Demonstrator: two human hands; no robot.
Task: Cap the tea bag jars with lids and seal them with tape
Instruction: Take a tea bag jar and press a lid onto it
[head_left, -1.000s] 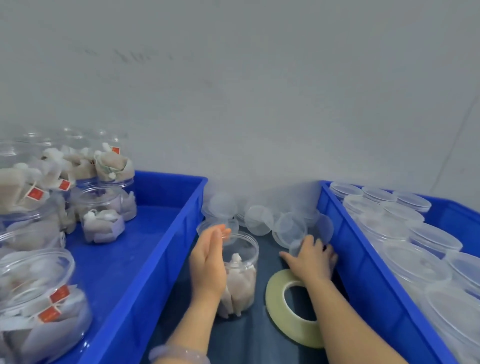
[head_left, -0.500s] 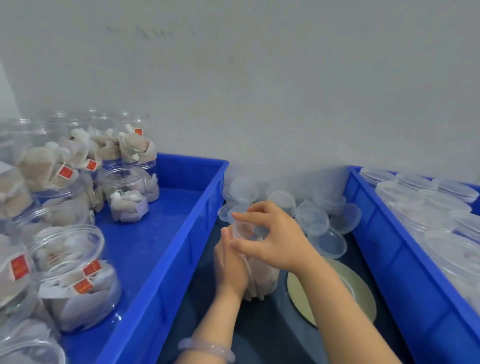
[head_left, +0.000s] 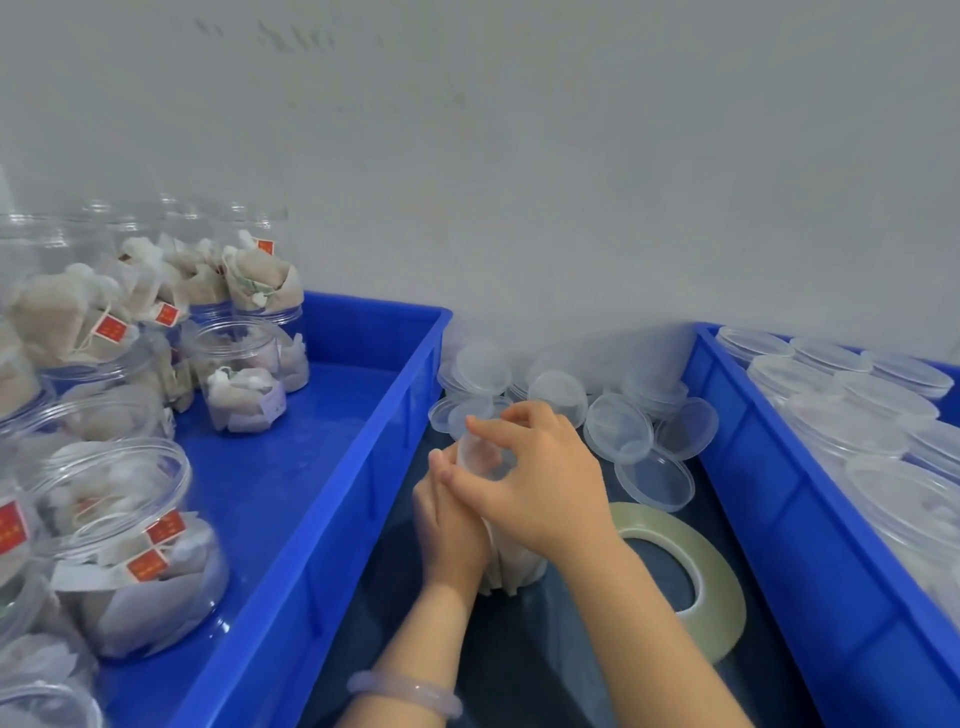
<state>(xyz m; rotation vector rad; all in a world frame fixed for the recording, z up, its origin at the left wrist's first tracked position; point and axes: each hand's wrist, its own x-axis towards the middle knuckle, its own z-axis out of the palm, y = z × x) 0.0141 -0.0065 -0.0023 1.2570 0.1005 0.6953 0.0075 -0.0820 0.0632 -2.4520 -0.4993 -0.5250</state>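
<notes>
Both hands (head_left: 540, 488) press a clear lid (head_left: 480, 457) onto the jar (head_left: 511, 569).

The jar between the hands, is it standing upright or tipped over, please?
Upright: the jar stands on its base, left hand against its side, right hand pressing a lid on top.

Two bright blue crates, left (head_left: 332, 467) and right (head_left: 779, 493), flank a dark blue-grey surface (head_left: 519, 665). The clear jars (head_left: 130, 545) on the left hold beige tea bags with red tags (head_left: 165, 527). The tape roll (head_left: 691, 566) is pale yellow-green; the loose lids (head_left: 618, 426) are translucent white. The wall (head_left: 571, 182) is plain grey-white.
</notes>
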